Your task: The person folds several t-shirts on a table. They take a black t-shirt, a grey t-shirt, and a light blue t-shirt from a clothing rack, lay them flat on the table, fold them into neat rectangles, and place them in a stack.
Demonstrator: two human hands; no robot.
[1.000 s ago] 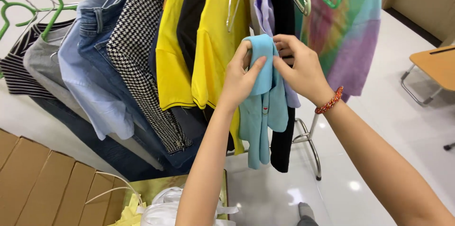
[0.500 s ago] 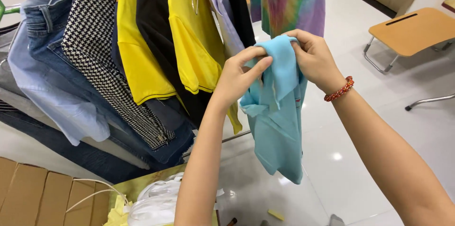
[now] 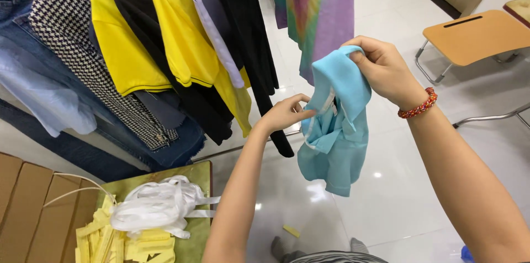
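Observation:
My right hand (image 3: pixel 381 70), with a red bead bracelet at the wrist, grips the top of a small light blue garment (image 3: pixel 335 130) and holds it up in the air. My left hand (image 3: pixel 284 113) reaches in from below and pinches the garment's inner edge near a white label. The garment hangs loose below both hands, off the rack. Behind it hangs a row of clothes (image 3: pixel 165 48): denim, a black-and-white houndstooth piece, yellow and black tops, and a tie-dye shirt (image 3: pixel 320 14).
A green-topped surface (image 3: pixel 194 186) at the lower left bears a white bundle of strips (image 3: pixel 154 205) and yellow paper pieces (image 3: pixel 110 241). Brown cardboard (image 3: pixel 27 208) lies beside it. A small orange folding table (image 3: pixel 475 34) stands on the white tiled floor at the right.
The blue garment has come away from the hanging clothes and moved right and down. My left hand has shifted from its top to its inner edge. The view has tilted downward.

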